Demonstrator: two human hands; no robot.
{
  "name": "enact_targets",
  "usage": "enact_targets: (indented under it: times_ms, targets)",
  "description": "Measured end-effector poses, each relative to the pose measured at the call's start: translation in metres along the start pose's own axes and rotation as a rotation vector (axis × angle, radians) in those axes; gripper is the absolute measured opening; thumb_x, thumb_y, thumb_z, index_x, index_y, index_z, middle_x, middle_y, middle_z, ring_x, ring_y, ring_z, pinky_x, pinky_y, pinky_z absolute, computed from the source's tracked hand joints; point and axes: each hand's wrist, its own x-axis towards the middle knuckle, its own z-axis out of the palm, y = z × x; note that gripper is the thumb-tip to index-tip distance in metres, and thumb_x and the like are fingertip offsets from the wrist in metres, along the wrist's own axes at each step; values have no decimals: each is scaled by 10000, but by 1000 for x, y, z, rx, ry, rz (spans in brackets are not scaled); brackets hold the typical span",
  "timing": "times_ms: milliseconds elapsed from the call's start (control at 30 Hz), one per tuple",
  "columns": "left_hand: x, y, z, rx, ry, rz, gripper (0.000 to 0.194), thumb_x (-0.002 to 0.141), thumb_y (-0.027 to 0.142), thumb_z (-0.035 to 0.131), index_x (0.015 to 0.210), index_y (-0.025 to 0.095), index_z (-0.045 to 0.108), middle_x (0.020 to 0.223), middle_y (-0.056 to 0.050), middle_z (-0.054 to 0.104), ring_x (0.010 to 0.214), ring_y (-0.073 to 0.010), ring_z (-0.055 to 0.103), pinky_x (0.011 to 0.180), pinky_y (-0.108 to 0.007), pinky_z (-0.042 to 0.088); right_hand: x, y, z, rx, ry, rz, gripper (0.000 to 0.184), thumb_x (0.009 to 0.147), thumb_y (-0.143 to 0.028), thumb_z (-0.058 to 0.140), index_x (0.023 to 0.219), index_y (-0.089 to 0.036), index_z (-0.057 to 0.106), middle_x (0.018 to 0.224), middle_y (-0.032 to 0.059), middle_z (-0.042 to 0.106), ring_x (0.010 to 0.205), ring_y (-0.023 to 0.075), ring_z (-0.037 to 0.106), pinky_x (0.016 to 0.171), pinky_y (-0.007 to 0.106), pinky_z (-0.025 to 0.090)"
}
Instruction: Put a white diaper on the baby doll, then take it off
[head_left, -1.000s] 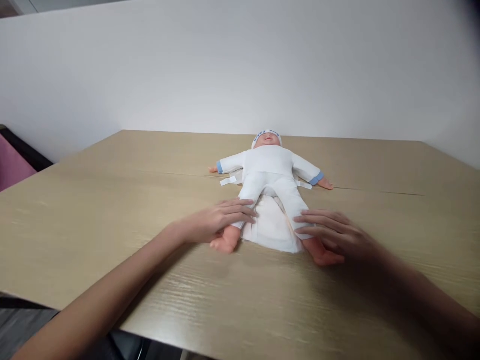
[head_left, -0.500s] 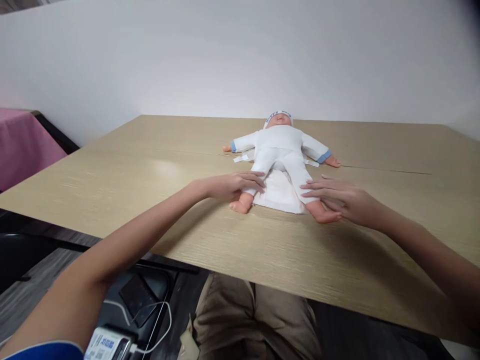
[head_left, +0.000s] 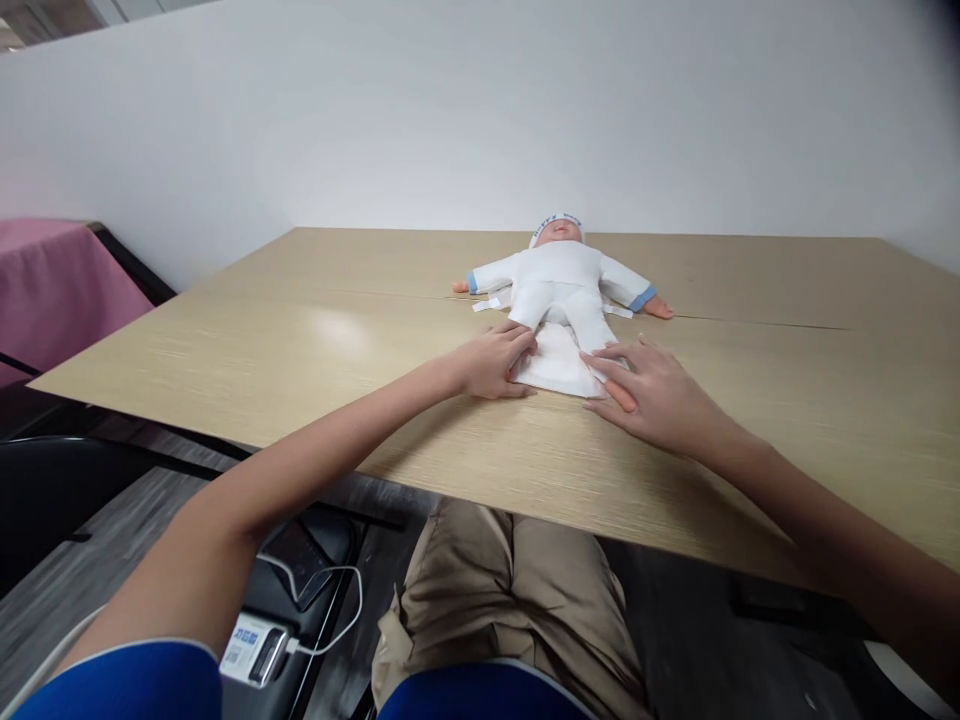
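A baby doll (head_left: pixel 559 285) in a white suit and cap lies on its back on the wooden table (head_left: pixel 375 350), arms spread, head toward the wall. A white diaper (head_left: pixel 556 367) lies under its legs. My left hand (head_left: pixel 495 362) has its fingers curled over the doll's left foot, hiding it. My right hand (head_left: pixel 649 392) covers the other foot, fingers resting on the lower leg and the diaper's edge.
A white wall runs behind the table. A pink-covered surface (head_left: pixel 52 290) stands at the left. Below the table's near edge are my lap (head_left: pixel 510 590), a small device with a cable (head_left: pixel 255 645) and a black chair (head_left: pixel 52 490).
Both hands slid from the doll's shins down onto its feet, which they now cover. The left hand's fingers have curled. The camera view dropped and pulled back.
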Motion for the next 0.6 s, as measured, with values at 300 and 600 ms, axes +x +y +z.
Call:
enact_targets:
  times_ms: [300, 600]
  targets:
    - [7, 6, -2, 60, 59, -122, 175, 937, 223, 596, 1099, 166, 634, 1181, -166, 707, 1281, -371, 526, 1052, -483, 468, 13, -17, 4, -129, 53, 105, 345, 1026, -231, 534, 1252, -206, 794, 1311, 156, 705, 1259, 416, 619, 1020, 589, 528]
    - [19, -18, -31, -458, 240, -259, 183, 998, 359, 563, 1078, 205, 621, 1060, -48, 713, 946, -214, 628, 862, -347, 472, 48, 3, -7, 244, 182, 271, 306, 1051, -329, 454, 1111, -225, 735, 1099, 153, 728, 1062, 369, 668, 941, 545, 538]
